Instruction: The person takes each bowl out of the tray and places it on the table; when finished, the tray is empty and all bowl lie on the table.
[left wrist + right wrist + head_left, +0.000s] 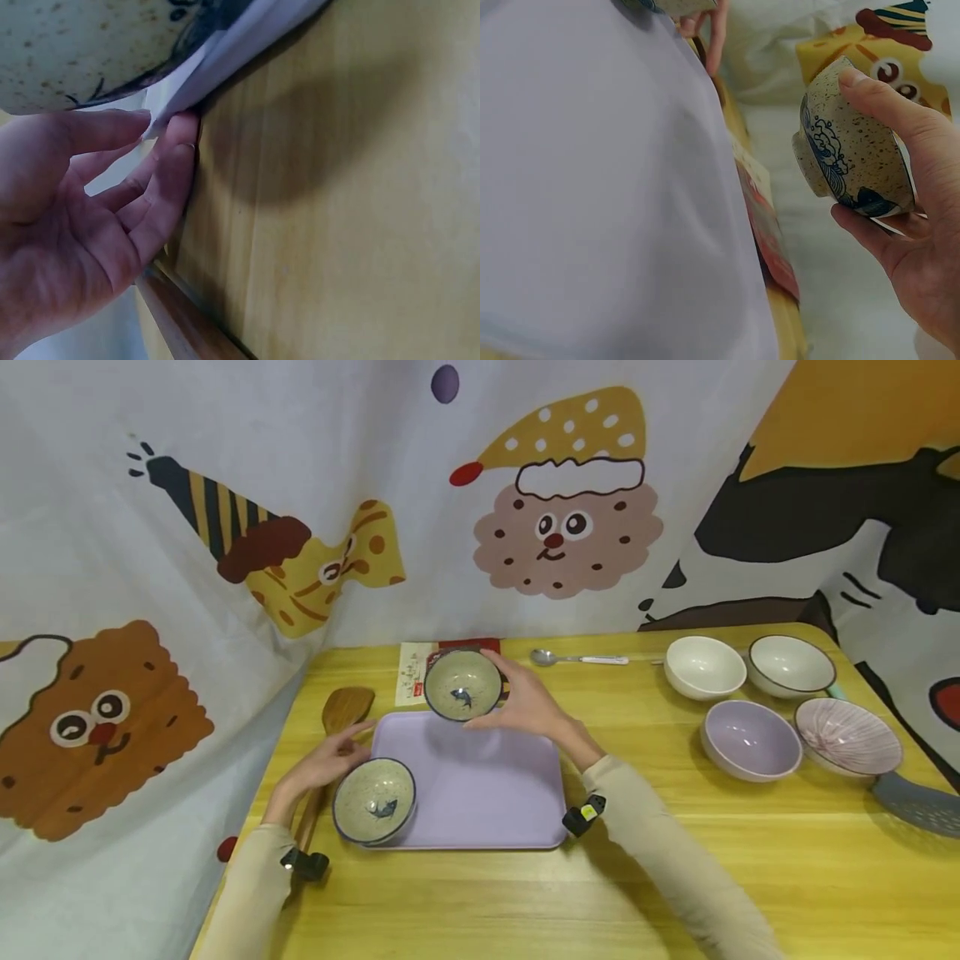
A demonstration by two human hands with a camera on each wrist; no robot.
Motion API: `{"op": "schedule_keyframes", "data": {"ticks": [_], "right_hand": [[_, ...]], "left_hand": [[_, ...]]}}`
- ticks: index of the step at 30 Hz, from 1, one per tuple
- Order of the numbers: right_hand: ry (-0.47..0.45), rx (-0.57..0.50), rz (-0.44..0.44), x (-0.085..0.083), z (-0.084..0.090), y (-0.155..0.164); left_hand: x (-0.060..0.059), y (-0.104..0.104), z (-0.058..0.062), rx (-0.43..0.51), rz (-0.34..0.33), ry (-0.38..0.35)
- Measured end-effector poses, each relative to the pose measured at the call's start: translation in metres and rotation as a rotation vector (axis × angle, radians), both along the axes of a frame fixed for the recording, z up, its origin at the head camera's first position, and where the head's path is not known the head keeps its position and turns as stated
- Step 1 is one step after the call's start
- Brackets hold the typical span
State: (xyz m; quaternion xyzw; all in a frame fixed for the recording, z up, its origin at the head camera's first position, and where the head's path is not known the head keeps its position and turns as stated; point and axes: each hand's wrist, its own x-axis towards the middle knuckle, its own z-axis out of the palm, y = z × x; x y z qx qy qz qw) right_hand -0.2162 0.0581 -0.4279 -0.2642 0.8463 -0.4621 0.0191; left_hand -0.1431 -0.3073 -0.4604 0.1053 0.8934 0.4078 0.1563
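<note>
My right hand (521, 697) holds a speckled bowl (453, 683) between thumb and fingers, raised over the back edge of the lavender tray (487, 793). In the right wrist view, this bowl (855, 142) is tilted, with blue wave patterns outside and its foot showing. A matching speckled bowl (367, 797) with a blue fish inside sits at the tray's front left, overhanging the edge. Beside that bowl, my left hand (326, 768) is at the tray's left edge. In the left wrist view, its thumb and fingertips (182, 127) pinch the tray rim (217, 75).
Left of the tray lies a wooden spatula (347, 706), partly under the left hand. Behind the tray are a red-and-cream packet (412, 672) and a metal spoon (570, 658). Several bowls, including a purple bowl (750, 739), stand at the right near a grey slotted utensil (918, 802).
</note>
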Motion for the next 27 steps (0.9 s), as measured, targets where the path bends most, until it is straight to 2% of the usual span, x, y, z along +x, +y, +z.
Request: {"op": "schedule_keyframes", "data": {"ticks": [8,13,27], "right_hand": [[0.037,-0.028,-0.049,-0.002,0.001,0.033],[0.027,-0.068,-0.095,-0.001,-0.002,0.056],[0.034,-0.164,-0.322,0.004,-0.007,0.114]], "left_hand": [[-0.002,-0.002,-0.005,-0.015,0.007,-0.016],[-0.005,-0.003,-0.009,0.005,0.014,-0.062],[-0.009,0.001,-0.002,-0.002,0.028,-0.094]]}}
